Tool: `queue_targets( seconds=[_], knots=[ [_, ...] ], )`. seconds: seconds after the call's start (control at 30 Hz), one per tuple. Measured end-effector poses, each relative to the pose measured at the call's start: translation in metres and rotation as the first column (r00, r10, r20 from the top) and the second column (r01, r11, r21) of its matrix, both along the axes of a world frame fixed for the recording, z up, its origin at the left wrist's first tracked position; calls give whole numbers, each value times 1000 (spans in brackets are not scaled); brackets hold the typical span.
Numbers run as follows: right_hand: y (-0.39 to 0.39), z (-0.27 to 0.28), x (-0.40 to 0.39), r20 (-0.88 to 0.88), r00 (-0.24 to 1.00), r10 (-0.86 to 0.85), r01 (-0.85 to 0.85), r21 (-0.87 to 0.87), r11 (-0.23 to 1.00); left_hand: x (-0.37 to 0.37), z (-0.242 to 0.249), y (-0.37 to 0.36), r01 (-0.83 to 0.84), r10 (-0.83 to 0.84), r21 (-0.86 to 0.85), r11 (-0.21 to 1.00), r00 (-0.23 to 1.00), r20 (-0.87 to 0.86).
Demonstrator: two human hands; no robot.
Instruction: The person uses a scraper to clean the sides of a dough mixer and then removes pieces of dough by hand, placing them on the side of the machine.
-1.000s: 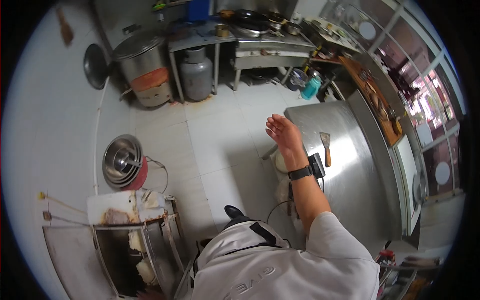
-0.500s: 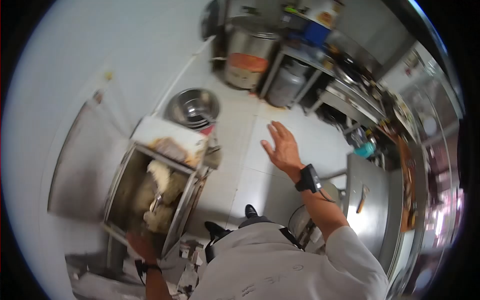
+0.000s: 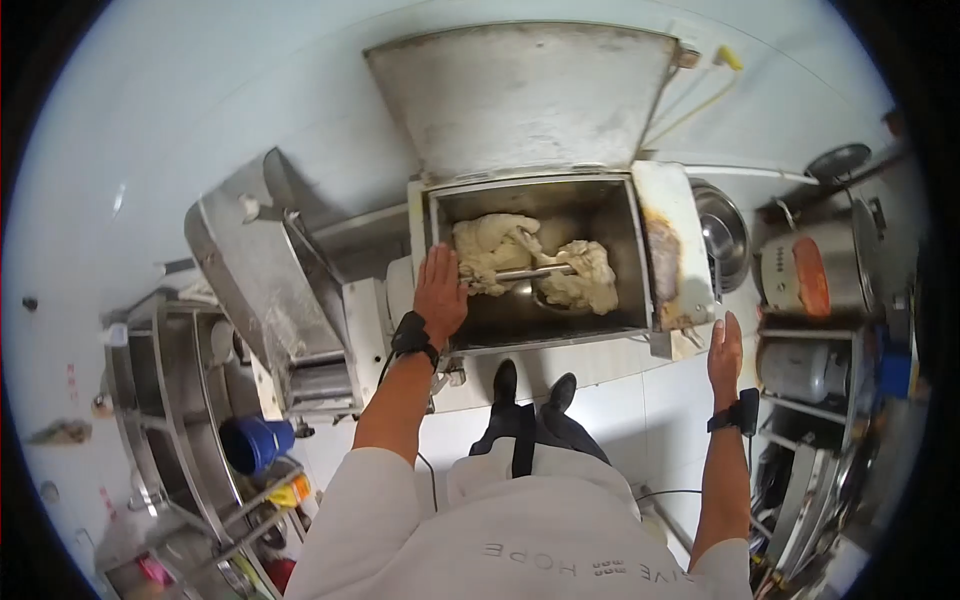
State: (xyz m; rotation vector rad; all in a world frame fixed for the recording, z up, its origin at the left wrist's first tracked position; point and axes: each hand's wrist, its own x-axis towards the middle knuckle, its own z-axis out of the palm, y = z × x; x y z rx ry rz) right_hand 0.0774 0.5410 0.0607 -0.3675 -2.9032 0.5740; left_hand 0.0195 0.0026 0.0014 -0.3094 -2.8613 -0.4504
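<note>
In front of me stands a dough mixer with a rectangular steel tub (image 3: pixel 644 260), its lid (image 3: pixel 530 100) raised against the wall. Pale dough (image 3: pixel 580 280) clings in lumps around the metal mixing bar (image 3: pixel 520 272) inside. My left hand (image 3: pixel 440 292) lies over the tub's left rim, fingers stretched out, holding nothing. To the right of the machine, my right hand (image 3: pixel 725 350) is in the air near the rusty white end casing (image 3: pixel 672 245). It is seen edge-on with straight fingers and nothing in it.
Left of the mixer is another steel machine with a curved sheet-metal guard (image 3: pixel 265 260). A metal rack (image 3: pixel 165 400) and a blue bucket (image 3: pixel 255 443) stand at lower left. Steel bowls (image 3: pixel 722 235), a large pot (image 3: pixel 815 270) and a gas cylinder (image 3: pixel 800 370) are at right.
My view has turned left, so the mixer moved from the lower left to the centre. My left hand remains near the tub's edge; my right hand has swung round toward the machine's right end.
</note>
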Motion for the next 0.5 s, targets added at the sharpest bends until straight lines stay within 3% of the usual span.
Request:
queue_targets(
  seconds=[0.13,0.33,0.4,0.43,0.47,0.5],
  knots=[
    [-3,-11,-52,85,995,51,-43,-90,995,2,4,0,-16,17,-4,1000,998,55],
    [10,-52,-118,145,989,-31,29,12,1000,0,11,5,-56,53,34,998,995,89],
    [13,-72,-136,91,994,-63,60,28,998,1,10,2,-64,59,38,997,992,110],
    [24,-84,-145,343,934,100,-240,394,887,-1,7,5,-61,54,55,997,991,124],
    [38,-93,-152,617,778,118,-558,592,581,-2,3,2,-22,17,47,999,995,96],
    [46,-107,-157,439,885,151,-353,425,833,-3,4,2,-31,27,35,999,993,111]
  ],
)
